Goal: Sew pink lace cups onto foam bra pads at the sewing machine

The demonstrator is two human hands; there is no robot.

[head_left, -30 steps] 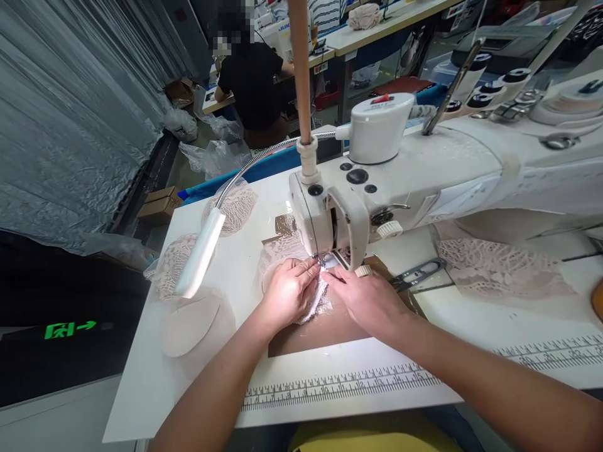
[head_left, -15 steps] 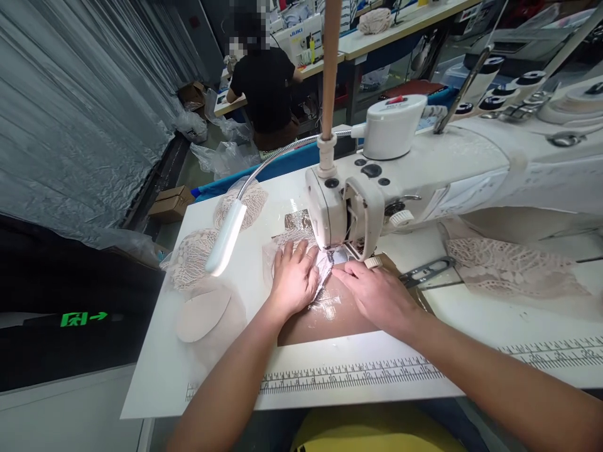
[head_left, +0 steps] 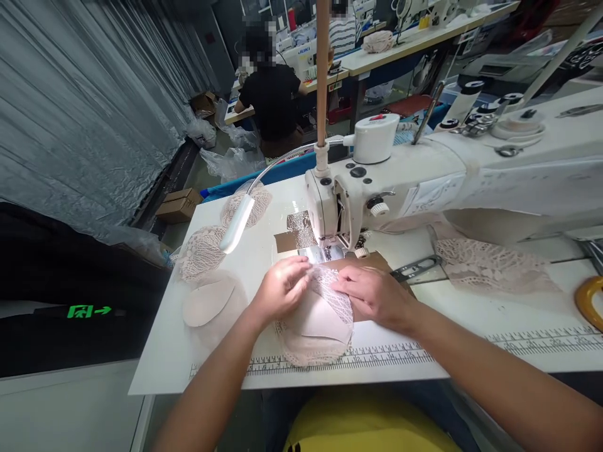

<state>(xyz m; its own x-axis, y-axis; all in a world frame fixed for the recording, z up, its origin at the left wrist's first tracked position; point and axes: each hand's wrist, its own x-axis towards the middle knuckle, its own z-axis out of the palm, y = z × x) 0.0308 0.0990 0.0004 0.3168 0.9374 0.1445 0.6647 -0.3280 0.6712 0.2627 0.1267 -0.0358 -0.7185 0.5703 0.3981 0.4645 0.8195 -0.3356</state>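
A pale pink padded cup with a lace overlay [head_left: 316,326] lies on the white table [head_left: 226,370] in front of the white sewing machine [head_left: 424,176]. My left hand [head_left: 281,290] pinches the lace at the cup's upper left edge. My right hand [head_left: 372,295] is closed on the lace at the upper right edge. Both hands sit just below the needle area [head_left: 340,242], with the cup pulled toward the table's front edge and over the printed ruler [head_left: 377,359].
Lace pieces [head_left: 200,252] and a plain oval pad [head_left: 208,301] lie at the left under the gooseneck lamp [head_left: 238,220]. Thread snips [head_left: 417,270] and more lace [head_left: 490,267] lie at the right. A person in black sits at a far bench.
The cup was flat under the presser foot with both hands pressing it. It has come out toward me, and both hands now pinch its lace edge. The camera has tilted slightly.
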